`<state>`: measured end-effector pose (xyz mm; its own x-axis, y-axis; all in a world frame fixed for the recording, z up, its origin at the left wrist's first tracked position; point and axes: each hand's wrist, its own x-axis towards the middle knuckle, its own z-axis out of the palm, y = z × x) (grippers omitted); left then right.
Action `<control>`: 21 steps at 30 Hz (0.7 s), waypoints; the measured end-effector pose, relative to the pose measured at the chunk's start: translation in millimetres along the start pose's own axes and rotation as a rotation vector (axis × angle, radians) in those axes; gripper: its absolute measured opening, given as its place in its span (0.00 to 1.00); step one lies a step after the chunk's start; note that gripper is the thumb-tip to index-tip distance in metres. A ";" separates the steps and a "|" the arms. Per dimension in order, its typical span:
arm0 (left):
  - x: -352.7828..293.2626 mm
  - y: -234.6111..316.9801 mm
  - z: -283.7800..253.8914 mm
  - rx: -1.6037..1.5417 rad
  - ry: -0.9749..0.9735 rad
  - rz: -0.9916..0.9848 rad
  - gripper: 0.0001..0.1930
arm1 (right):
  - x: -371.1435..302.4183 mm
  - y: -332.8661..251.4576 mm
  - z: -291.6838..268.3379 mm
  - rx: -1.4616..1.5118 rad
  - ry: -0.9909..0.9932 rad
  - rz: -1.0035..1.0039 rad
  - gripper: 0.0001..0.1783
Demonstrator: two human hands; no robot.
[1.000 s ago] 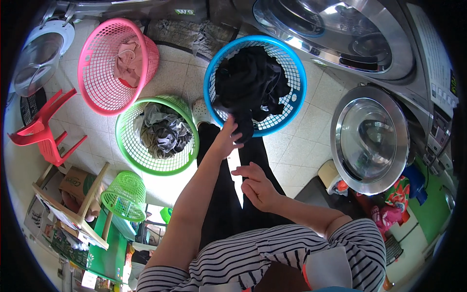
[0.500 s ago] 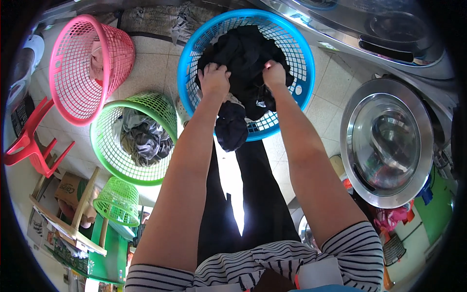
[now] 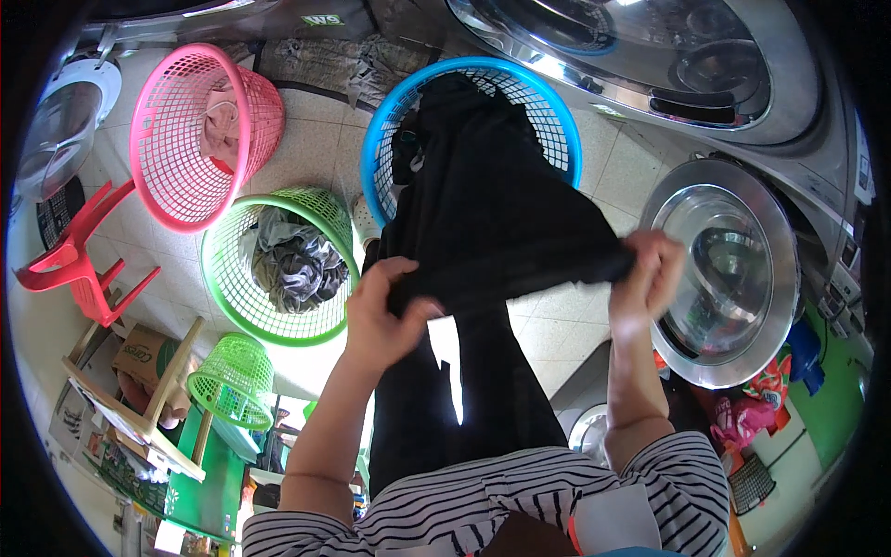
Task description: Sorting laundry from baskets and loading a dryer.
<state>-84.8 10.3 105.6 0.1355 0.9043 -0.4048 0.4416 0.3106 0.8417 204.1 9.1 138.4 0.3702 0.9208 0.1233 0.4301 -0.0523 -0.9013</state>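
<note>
Cloth (image 3: 501,218), black, hung stretched as I watched: the left hand (image 3: 382,316) gripped its near left edge, the right hand (image 3: 647,278) its near right corner. Both had just lifted from the blue basket (image 3: 473,63), spreading the cloth, far end over the basket.

The person wears a white shirt (image 3: 445,492) with thin dark stripes, its short sleeves (image 3: 682,473) striped too, and black trousers (image 3: 399,427); forearms (image 3: 325,436) and fingers (image 3: 663,258) are bare.
</note>
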 end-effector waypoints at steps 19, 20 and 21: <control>-45.5 -32.1 17.5 -0.347 -0.202 0.380 0.18 | -80.9 -141.0 68.1 1.509 -1.443 0.370 0.12; -56.4 -65.3 8.9 -0.619 -0.231 0.306 0.16 | -70.2 -131.2 70.1 1.484 -1.472 0.331 0.16; -78.2 -87.6 -8.8 -0.620 -0.230 0.294 0.16 | -58.6 -107.3 68.7 1.348 -1.501 0.330 0.21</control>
<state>-141.8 -85.1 66.7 0.3848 0.9127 -0.1376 -0.2172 0.2344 0.9476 79.6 -12.7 199.4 -0.8414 0.5051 0.1923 -0.5141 -0.6382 -0.5730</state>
